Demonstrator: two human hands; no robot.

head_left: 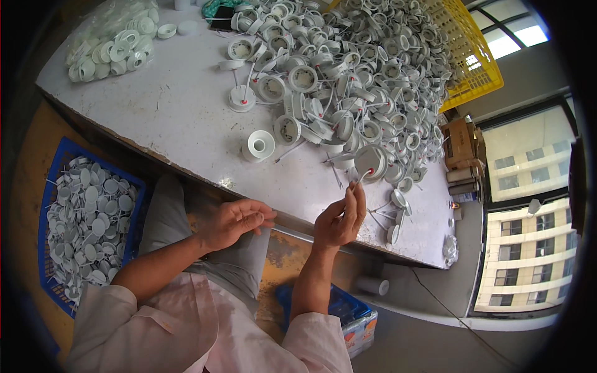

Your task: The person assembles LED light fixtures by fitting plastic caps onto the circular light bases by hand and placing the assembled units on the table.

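A pale pink shirt (242, 326) was nearest; past it, the left hand (237, 221) hung in front of the desk (186, 118), its fingers loosely bent and a bit apart, with nothing in it that I could see; the right hand (352, 190) had its fingertips close together, pinching the thin white wire (362, 177) of a round white part (371, 160); that part was at the near edge of the big pile (398, 71), and I could not tell if it touched the desk; it was just past the right fingertips, up and a little to the right; the wire ran slanting from the fingertips to a red spot on it; the right hand was much nearer to it; a white cup (259, 145) stood alone, nearer the left hand.
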